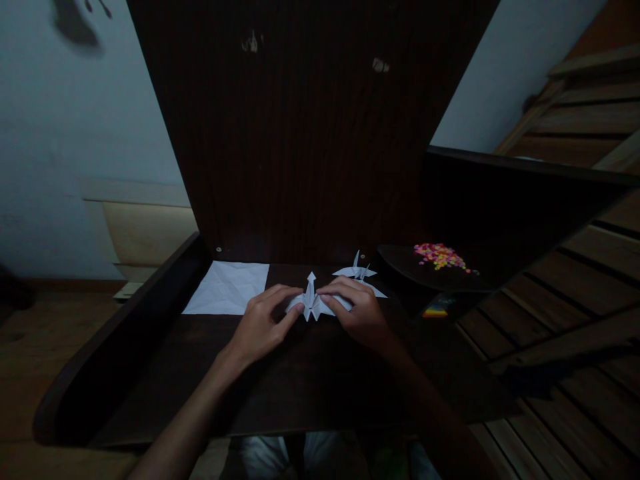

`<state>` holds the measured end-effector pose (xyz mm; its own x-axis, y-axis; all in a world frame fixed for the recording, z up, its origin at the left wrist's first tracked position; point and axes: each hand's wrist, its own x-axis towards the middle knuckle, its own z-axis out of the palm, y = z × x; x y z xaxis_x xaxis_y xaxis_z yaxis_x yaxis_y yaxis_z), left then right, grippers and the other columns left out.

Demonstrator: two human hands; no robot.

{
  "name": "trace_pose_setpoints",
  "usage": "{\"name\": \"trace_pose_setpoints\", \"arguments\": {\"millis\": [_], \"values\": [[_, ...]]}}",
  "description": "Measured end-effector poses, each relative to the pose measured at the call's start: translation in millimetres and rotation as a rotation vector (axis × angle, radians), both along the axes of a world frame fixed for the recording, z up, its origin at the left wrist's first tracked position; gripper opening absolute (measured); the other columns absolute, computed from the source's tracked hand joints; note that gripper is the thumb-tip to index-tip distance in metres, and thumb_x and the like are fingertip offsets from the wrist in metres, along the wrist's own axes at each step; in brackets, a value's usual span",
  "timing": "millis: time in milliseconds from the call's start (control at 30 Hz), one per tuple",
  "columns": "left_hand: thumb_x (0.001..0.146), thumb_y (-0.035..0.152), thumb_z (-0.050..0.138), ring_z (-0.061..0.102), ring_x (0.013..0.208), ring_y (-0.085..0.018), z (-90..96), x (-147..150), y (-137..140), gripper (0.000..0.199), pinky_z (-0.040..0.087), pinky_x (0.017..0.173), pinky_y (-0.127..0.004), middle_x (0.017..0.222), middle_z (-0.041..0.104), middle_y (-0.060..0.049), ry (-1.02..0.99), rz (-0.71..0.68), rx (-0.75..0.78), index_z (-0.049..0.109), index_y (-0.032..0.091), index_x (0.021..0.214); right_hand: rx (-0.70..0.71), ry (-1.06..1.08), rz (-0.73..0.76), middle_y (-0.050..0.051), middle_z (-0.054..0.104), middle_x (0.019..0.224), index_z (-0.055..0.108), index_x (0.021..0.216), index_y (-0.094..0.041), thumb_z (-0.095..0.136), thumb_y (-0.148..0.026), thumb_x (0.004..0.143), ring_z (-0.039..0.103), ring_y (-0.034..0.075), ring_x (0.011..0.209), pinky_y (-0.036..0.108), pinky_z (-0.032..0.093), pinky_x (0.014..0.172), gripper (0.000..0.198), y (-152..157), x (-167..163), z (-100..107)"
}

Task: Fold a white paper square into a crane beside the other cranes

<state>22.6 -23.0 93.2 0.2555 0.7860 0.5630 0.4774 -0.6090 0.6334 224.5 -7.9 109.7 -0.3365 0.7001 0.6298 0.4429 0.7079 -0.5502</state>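
Observation:
A white folded paper crane [311, 305] is between my two hands on the dark desk, its pointed end sticking up and away from me. My left hand [266, 316] pinches the wing on the left between thumb and fingers. On the other side my right hand [356, 308] has its thumb and fingers closed on the right wing, covering part of it. Just beyond my right hand stand more white folded paper cranes [356, 272], partly hidden by that hand. A creased white sheet of paper [227, 287] lies flat beside my left hand.
The desk [200, 380] has a raised side edge [117, 333] on the left and a tall dark back panel [310, 133]. On a small shelf [400, 263] at the right lies a heap of small colourful pieces [440, 255]. Wooden slats [560, 293] stand farther right.

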Motion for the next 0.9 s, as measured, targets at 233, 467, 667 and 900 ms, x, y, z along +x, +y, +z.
{"name": "trace_pose_setpoints", "arguments": {"millis": [233,467,667,900], "values": [[0.078,0.033,0.067,0.060,0.096,-0.023,-0.9,4.4,-1.6,0.031,0.046,0.088,-0.038,0.104,0.067,-0.007,-0.032,-0.007,-0.033,0.064,0.021,0.106,-0.039,-0.015,0.034,0.003,0.071,0.089,0.070,0.095,-0.025,0.060,-0.020,0.084,0.065,0.019,0.082,0.034,0.050,0.077,0.016,-3.0,-2.3,1.9],[0.081,0.031,0.063,0.063,0.095,-0.020,-6.2,4.3,-0.6,0.023,0.046,0.086,-0.031,0.101,0.070,-0.003,-0.200,-0.056,-0.228,0.068,0.022,0.101,0.089,-0.055,0.045,0.003,0.070,0.085,0.070,0.095,-0.024,0.064,-0.024,0.083,0.061,0.019,0.081,0.035,0.046,0.077,0.013,-1.7,-1.7,1.5],[0.076,0.033,0.068,0.063,0.091,-0.021,-2.2,7.2,-0.4,0.027,0.049,0.080,-0.031,0.098,0.071,-0.006,-0.481,-0.068,-0.363,0.069,0.017,0.098,0.277,-0.008,-0.148,0.006,0.066,0.086,0.070,0.085,-0.025,0.064,-0.024,0.082,0.055,0.023,0.085,0.042,0.043,0.079,0.006,-3.8,-6.6,-5.8],[0.077,0.039,0.066,0.063,0.093,-0.021,-3.7,13.9,2.3,0.031,0.049,0.081,-0.031,0.100,0.072,-0.005,-0.664,0.056,-0.421,0.071,0.019,0.100,0.301,-0.095,-0.026,0.007,0.068,0.094,0.066,0.098,-0.024,0.068,-0.037,0.078,0.058,0.024,0.086,0.042,0.042,0.082,0.024,-13.0,-12.8,-7.4]]}}
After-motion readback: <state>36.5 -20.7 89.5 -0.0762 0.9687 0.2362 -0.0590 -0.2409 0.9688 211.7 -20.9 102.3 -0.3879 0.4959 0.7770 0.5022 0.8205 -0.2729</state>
